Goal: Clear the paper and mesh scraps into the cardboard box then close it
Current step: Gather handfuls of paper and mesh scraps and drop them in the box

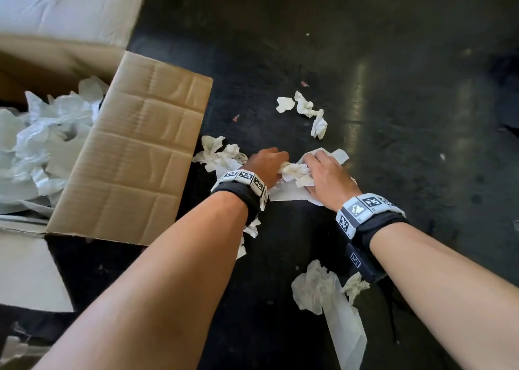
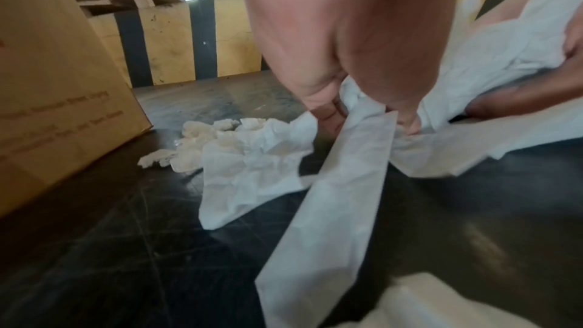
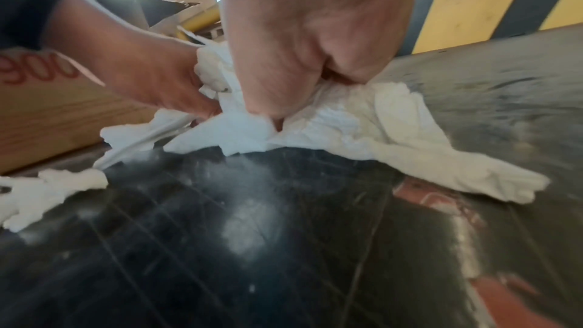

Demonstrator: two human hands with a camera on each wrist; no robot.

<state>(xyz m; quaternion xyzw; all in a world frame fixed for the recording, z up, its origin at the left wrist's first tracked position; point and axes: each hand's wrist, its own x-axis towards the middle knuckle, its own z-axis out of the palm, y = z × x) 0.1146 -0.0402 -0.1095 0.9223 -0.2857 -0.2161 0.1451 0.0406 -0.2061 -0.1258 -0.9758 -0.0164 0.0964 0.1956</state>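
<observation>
Paper scraps (image 1: 295, 171) white, crumpled, on dark floor (image 1: 393, 117) right of open cardboard box (image 1: 134, 145) (already part filled) | long strip (image 2: 334, 208) runs toward wrist camera | left hand (image 1: 265, 164), right hand (image 1: 327, 178) fingers curled, bunching scraps

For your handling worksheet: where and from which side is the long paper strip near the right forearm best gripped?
Grip the paper strip at its crumpled wad, coming from above. The wad bunches up off the floor, so fingers can close round it, while the tail lies flat and would probably slip or tear.
</observation>
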